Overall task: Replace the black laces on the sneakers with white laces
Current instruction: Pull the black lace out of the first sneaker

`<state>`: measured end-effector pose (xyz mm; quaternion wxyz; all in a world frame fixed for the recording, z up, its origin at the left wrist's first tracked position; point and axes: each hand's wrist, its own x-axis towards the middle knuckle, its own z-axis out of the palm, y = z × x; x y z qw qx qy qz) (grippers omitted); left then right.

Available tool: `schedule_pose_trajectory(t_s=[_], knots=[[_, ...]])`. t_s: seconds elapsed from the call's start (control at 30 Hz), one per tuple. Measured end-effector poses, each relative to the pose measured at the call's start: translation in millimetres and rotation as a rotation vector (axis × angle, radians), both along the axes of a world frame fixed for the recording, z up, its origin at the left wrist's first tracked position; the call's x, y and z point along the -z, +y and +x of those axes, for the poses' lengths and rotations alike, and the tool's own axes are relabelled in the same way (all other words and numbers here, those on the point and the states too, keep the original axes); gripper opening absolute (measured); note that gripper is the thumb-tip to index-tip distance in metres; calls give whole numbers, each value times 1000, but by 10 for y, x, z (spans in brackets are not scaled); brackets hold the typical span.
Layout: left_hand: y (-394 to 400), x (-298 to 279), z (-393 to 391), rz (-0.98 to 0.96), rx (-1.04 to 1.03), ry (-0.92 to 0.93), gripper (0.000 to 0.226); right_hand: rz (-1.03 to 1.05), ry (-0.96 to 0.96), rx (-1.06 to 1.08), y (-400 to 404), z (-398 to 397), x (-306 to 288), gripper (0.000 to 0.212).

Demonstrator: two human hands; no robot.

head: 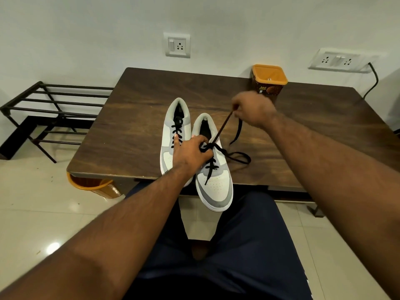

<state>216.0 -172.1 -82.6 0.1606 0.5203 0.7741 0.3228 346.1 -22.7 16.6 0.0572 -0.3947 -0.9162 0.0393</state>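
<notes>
Pulling a black lace [223, 126] taut toward 1 o'clock, the right hand [252, 110] is pinching its end while the left hand [190, 151] is pinning the right shoe [214, 182], whose toe is overhanging the table [134, 118] at 6 o'clock; a hard tug is risking jamming the knot or dragging it off

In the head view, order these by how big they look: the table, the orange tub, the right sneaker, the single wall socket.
1. Table
2. Right sneaker, though it lies nearest the camera
3. Orange tub and single wall socket: alike, left unranked.
</notes>
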Motion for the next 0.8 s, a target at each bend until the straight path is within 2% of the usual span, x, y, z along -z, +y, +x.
schedule_pose_trajectory(t_s=[0.23, 0.37, 0.43, 0.5, 0.57, 0.67, 0.8], knots=[[5, -14, -5, -20, -7, 1, 31, 210, 287, 251, 311, 163, -352, 20], [-8, -32, 0, -22, 3, 12, 30, 147, 475, 430, 507, 275, -392, 28], [-7, -47, 12, -15, 9, -3, 28, 26, 353, 347, 475, 305, -336, 55], [-4, -64, 23, 4, 10, -24, 26, -116, 92, 159, 325, 244, -159, 80], [14, -74, 47, 27, 12, -34, 32, -210, -51, -12, 114, 128, 81, 75], [39, -78, 103, 32, 21, -36, 47, -269, 7, -137, -152, -5, 402, 45], [48, -45, 112, -9, 37, 52, 24, -411, 98, -71, -273, 1, 605, 37]])
